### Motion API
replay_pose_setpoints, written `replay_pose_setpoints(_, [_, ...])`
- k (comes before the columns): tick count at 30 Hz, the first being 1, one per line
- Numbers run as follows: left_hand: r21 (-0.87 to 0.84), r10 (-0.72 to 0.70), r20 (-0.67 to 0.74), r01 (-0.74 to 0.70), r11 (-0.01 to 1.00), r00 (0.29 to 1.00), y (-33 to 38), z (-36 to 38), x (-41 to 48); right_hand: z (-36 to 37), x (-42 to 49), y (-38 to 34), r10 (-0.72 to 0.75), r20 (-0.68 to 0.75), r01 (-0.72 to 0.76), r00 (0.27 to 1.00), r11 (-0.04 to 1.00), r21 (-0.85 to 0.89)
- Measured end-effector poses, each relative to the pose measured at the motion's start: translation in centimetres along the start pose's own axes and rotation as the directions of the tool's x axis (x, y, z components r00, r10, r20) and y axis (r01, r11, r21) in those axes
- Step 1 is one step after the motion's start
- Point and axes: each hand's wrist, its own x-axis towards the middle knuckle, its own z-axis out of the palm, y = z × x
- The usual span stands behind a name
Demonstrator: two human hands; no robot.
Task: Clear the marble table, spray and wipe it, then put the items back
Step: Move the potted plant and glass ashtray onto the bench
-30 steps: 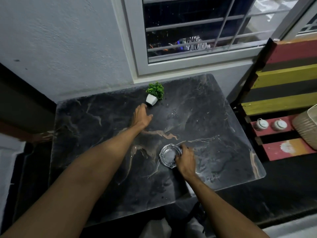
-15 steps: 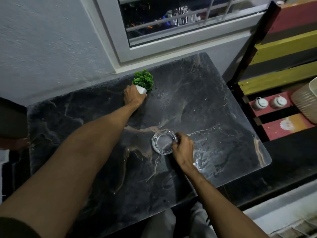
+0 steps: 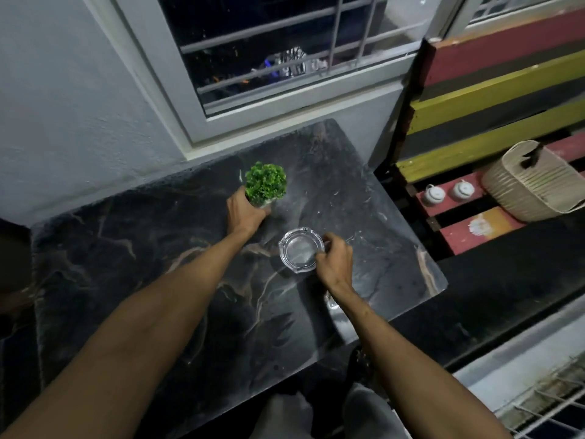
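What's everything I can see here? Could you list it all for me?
marble table: one, black with pale veins, below the window
potted plant: one, green leaves, small white pot, far side of table
glass ashtray: one, clear, middle of table
window: one, white frame with bars, behind table
bench: one, red, yellow and black slats, right of table
small jars: two, white, on the bench seat
basket: one, beige, on the bench beside the jars
left hand: one, wrapped around the plant's pot
right hand: one, pinching the ashtray's rim
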Motion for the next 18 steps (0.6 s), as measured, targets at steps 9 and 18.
replay_pose_setpoints(9, [-0.157, 0.157, 0.124, -0.137, 0.978, 0.98, 12.5, 11.8, -6.9, -15.1, 6.3, 8.4, 0.138, -0.184, -0.128, 0.973, 0.989, 0.069])
replay_pose_setpoints(18, [-0.233, 0.147, 0.248, -0.088, 0.968, 0.958, 25.6, 36.1, -13.8, -32.1, 19.6, 25.0, 0.395, -0.342, -0.332, 0.853, 0.915, 0.229])
